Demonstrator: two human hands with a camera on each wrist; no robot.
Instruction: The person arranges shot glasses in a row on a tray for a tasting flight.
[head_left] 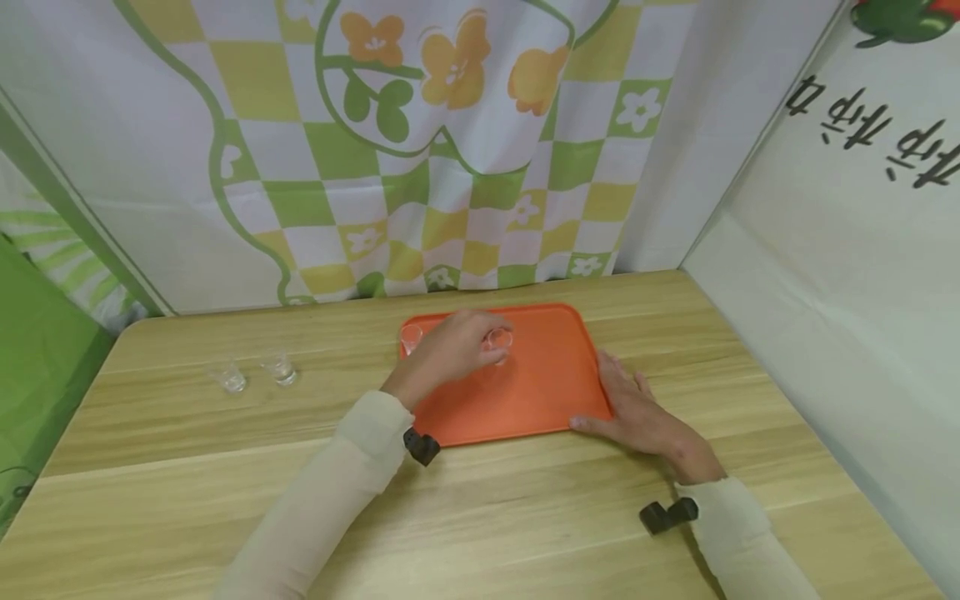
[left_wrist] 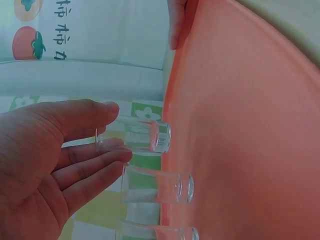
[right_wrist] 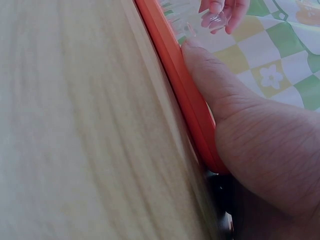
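An orange-red tray (head_left: 555,375) lies on the wooden table. Over it, my left hand (head_left: 459,346) holds a small clear shot glass (head_left: 498,339) between thumb and fingers. In the left wrist view that glass (left_wrist: 135,135) is upright with its base at the tray surface; whether it touches cannot be told. Two more shot glasses, one of them the nearer glass (left_wrist: 155,185), stand in a row beside it. My right hand (head_left: 637,408) rests against the tray's right side, fingers extended along the edge. Its thumb (right_wrist: 212,75) lies against the rim in the right wrist view.
Two clear shot glasses, a left one (head_left: 233,379) and a right one (head_left: 282,369), stand on the table (head_left: 187,450) left of the tray. A checked curtain (head_left: 465,200) hangs behind the table's back edge. A white wall panel (head_left: 825,317) borders the right side.
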